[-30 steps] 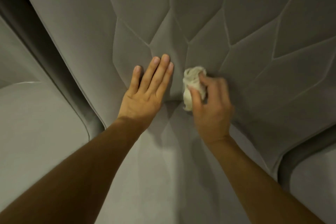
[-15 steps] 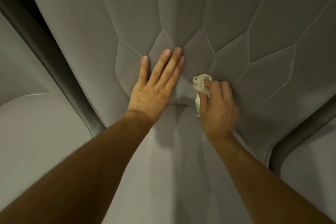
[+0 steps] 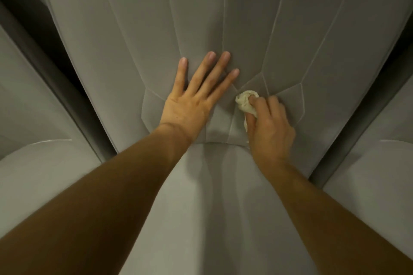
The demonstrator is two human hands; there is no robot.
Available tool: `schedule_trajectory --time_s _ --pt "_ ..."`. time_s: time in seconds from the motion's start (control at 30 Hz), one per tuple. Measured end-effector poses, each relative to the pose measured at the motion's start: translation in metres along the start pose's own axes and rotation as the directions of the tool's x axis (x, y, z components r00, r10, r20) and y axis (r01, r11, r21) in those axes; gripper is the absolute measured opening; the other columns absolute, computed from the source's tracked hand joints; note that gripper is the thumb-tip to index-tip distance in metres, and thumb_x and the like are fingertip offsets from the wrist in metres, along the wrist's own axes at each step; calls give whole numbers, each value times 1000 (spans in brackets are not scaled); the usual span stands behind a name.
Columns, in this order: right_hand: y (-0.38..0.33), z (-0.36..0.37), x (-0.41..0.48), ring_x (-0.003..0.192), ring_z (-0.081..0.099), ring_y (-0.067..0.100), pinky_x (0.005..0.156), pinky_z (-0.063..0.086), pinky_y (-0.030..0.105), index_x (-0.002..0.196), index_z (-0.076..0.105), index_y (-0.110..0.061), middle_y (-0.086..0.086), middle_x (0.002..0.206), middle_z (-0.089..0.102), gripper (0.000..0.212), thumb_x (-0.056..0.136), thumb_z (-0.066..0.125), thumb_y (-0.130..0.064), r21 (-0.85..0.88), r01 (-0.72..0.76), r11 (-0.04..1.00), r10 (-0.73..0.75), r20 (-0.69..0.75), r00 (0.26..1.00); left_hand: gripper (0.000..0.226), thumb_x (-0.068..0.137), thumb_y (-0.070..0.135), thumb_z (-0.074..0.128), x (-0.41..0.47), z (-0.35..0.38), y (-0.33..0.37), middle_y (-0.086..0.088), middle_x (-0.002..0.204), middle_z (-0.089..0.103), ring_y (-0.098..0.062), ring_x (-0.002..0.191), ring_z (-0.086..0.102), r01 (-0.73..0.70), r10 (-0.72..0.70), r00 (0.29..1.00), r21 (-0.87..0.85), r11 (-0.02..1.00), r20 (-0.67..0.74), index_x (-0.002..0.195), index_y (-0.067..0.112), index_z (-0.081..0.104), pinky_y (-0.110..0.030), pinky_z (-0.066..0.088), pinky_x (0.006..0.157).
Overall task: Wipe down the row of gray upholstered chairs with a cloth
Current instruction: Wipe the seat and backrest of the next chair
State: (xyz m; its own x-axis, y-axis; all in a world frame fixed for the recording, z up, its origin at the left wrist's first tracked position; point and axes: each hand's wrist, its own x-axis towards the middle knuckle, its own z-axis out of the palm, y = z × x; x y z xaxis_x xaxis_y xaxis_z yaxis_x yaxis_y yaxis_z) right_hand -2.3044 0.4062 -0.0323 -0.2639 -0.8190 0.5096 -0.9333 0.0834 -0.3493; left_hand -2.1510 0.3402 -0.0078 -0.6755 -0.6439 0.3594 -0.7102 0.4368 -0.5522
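Observation:
A gray upholstered chair (image 3: pixel 138 35) with stitched panel seams fills the view, its backrest ahead and its seat below my arms. My left hand (image 3: pixel 196 96) lies flat on the lower backrest with the fingers straight and spread. Just to its right, my right hand (image 3: pixel 270 127) grips a small bunched cream cloth (image 3: pixel 245 101) and holds it against the backrest a little above the crease where back and seat meet. Most of the cloth is hidden under my fingers.
Another gray chair (image 3: pixel 33 185) stands to the left and one more (image 3: pixel 377 174) to the right. Dark narrow gaps (image 3: pixel 67 78) separate them from the middle chair.
The view has tilted down and squared up on the chair, showing more seat. My right hand with the cloth has slid lower on the backrest; my left hand stays flat with its fingers more spread.

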Motion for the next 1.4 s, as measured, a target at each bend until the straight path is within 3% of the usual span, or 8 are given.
schedule_trajectory --time_s 0.1,0.33,0.47,0.67,0.9,1.0,1.17,1.4 --pt "-6 -12 3 77 51 22 44 40 26 98 66 -8 12 85 57 21 78 71 -12 101 -3 995 6 -25 1000 111 79 23 68 0 -9 -6 -13 154 -17 -32 142 -16 -33 33 999 -28 999 0 149 14 -17 -56 -19 109" --pt "-51 -70 113 77 53 24 64 46 27 106 65 3 20 88 60 27 88 61 -17 257 200 946 -49 -494 868 118 71 45 75 57 -39 -39 -10 153 2 -31 141 2 80 -120 976 -217 973 -180 152 7 -1 -55 -14 111" --pt "-45 -49 98 78 45 22 70 42 30 105 64 4 19 84 59 24 89 59 -13 197 149 969 -52 -427 903 132 64 63 66 57 -34 -40 -11 153 -7 -33 141 -23 21 -32 994 -101 995 -107 146 6 -20 -53 -23 107" --pt "-37 -55 73 76 55 30 63 49 40 107 63 2 17 87 58 26 88 54 -14 294 96 951 -21 -249 968 141 58 58 76 55 -48 -44 -11 154 -1 -31 142 1 23 -30 991 -58 998 -128 146 3 -19 -55 -10 112" --pt "-60 -113 170 85 55 26 69 43 27 113 62 4 22 98 59 33 89 56 -17 225 150 963 -2 -551 835 132 60 55 80 93 -72 -57 -6 152 -5 -32 140 -3 124 -168 979 -324 938 -113 147 9 -8 -49 -26 106" --pt "-54 -101 169 86 51 25 72 37 23 117 61 1 20 98 60 34 92 52 -20 108 160 981 -85 -501 861 136 59 61 77 93 -71 -55 -6 151 -9 -29 138 -10 126 -158 984 -316 940 -77 143 10 -17 -50 -26 105" --pt "-27 -81 115 72 50 31 64 46 40 114 64 1 19 88 60 28 93 56 -14 86 218 972 -175 -350 920 147 59 68 73 91 -75 -54 -14 152 -11 -37 139 -5 134 -148 988 -247 960 -39 140 5 -33 -61 -4 106" --pt "-53 -120 148 73 56 31 56 49 35 115 63 2 22 89 58 33 90 57 -18 161 235 958 -132 -479 868 130 62 62 75 98 -85 -65 -16 154 -5 -33 142 -4 214 -259 964 -396 893 -62 148 7 -6 -51 -20 108"
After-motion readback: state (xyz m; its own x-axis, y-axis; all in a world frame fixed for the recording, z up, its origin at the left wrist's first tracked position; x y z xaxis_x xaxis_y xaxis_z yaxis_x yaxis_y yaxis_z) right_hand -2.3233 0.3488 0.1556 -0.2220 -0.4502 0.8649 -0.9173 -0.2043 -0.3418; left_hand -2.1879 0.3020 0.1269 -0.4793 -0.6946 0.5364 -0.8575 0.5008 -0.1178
